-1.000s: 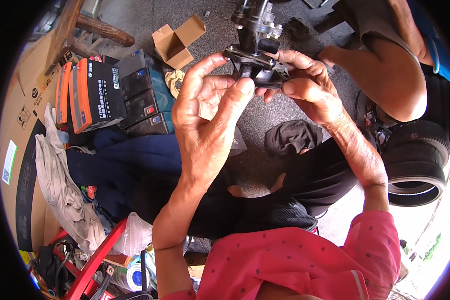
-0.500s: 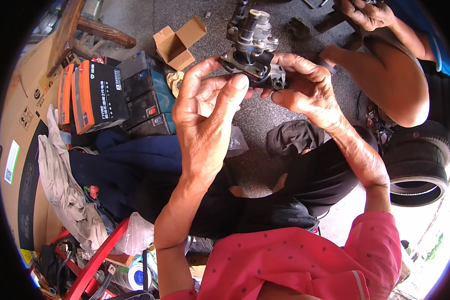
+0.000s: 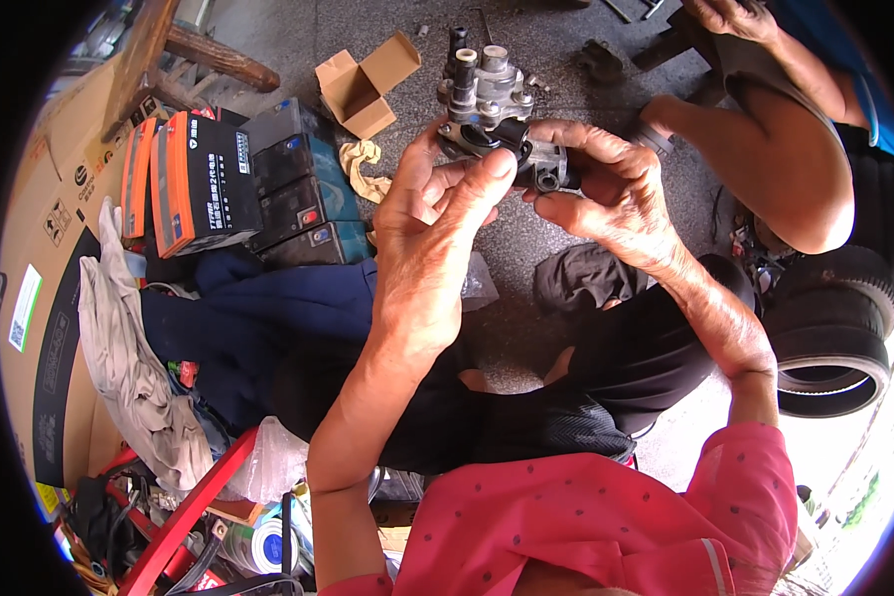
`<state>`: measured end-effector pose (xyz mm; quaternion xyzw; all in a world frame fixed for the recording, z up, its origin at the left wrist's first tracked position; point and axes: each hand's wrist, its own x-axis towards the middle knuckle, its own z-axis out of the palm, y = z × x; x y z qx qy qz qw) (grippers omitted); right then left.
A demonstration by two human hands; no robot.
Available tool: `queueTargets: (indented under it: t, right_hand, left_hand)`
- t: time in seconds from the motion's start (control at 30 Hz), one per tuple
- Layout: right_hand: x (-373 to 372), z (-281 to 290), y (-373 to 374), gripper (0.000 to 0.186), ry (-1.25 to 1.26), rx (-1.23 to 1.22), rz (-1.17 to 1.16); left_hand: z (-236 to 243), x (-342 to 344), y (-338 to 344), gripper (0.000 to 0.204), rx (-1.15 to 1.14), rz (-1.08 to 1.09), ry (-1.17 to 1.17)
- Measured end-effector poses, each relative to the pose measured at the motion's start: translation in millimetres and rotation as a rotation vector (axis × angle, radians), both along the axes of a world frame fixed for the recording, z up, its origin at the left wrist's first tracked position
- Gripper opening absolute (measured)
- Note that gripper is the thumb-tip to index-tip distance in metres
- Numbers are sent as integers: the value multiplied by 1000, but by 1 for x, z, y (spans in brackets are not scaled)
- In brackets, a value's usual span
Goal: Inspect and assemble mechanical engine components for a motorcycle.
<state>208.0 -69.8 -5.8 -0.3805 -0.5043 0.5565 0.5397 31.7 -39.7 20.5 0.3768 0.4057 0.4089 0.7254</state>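
Between my two hands, above the floor, I hold a silver-and-black metal engine part point(image 3: 492, 91), carburetor-like in shape, with stubby round posts on top and a round opening at its lower right. The fingers of my left hand point(image 3: 432, 214) curl round its left side, with the thumb pressed near its black middle. On the other side, my right hand point(image 3: 611, 189) grips it with bent fingers behind and the thumb below. Its underside and my left fingertips are partly hidden.
An open cardboard box point(image 3: 368, 87) lies beyond my left hand, near batteries point(image 3: 303, 179) and an orange-black box point(image 3: 204, 184). A dark cloth point(image 3: 586, 278) is on the floor. Another person's hand point(image 3: 735, 18) and knee are at far right, above tires point(image 3: 829, 348).
The engine part has turned and tilted in my hands, so its posts sit further left and its round opening shows more. My left hand has shifted slightly right; both hands keep their hold.
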Motion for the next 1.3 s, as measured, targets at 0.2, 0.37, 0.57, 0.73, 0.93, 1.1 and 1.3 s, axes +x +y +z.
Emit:
queueTargets:
  t: [0.2,0.37,0.57,0.73,0.93,1.1,1.3]
  right_hand:
    - [-4,1,-1,50,-257,122,-93]
    - [-5,5,-3,49,-432,176,-106]
    - [-4,2,-4,48,-421,187,-125]
    - [-5,2,-4,46,-239,11,-120]
    - [6,-1,2,38,136,-211,-64]
    - [18,-4,5,56,258,-339,50]
    - [15,-5,6,56,573,-457,166]
  left_hand:
    - [0,-1,0,39,4,16,3]
    - [-3,-4,3,29,-111,-30,-104]
    - [-4,-2,4,36,-138,-38,-141]
    - [-7,-3,6,37,-183,-10,-186]
    - [-1,-6,6,35,-114,-37,-92]
    - [8,-2,0,40,69,-7,27]
    - [13,-1,-5,39,135,19,17]
